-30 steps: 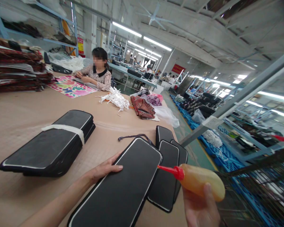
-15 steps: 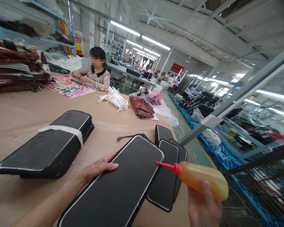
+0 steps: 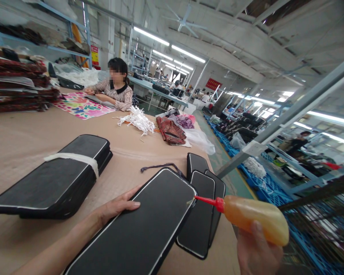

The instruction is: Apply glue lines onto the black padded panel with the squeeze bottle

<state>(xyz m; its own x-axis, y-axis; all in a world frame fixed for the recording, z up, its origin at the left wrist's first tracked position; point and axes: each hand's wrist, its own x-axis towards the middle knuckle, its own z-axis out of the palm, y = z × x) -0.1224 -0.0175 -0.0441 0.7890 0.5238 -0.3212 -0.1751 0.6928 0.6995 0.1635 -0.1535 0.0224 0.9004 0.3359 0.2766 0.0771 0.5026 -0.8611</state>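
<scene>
My left hand point(image 3: 119, 207) grips the left edge of a black rounded panel point(image 3: 143, 225) with a thin pale line around its border. The thumb lies on top, and the other fingers are partly hidden. In my right hand point(image 3: 259, 248) is a squeeze bottle point(image 3: 256, 217) of amber liquid, lying nearly level. Its red nozzle tip meets the panel's far right corner, where a small yellowish, glossy smear shows. Several similar black panels point(image 3: 197, 225) lie overlapped just beyond, to the right. A dark cord point(image 3: 157, 167) lies behind the held panel.
At left, a stack of black panels point(image 3: 51, 175) is tied with a white band point(image 3: 74, 157). White strips point(image 3: 137, 120) and reddish-brown fabric point(image 3: 170, 131) lie farther back. A seated person point(image 3: 117, 86) works beside patterned cloth point(image 3: 83, 105). A metal post point(image 3: 255, 149) rises past the table's right edge.
The bottle has moved slightly right, its nozzle tip now at the panel's corner edge. A yellowish smear shows there that was not visible before. My left hand keeps its hold.
</scene>
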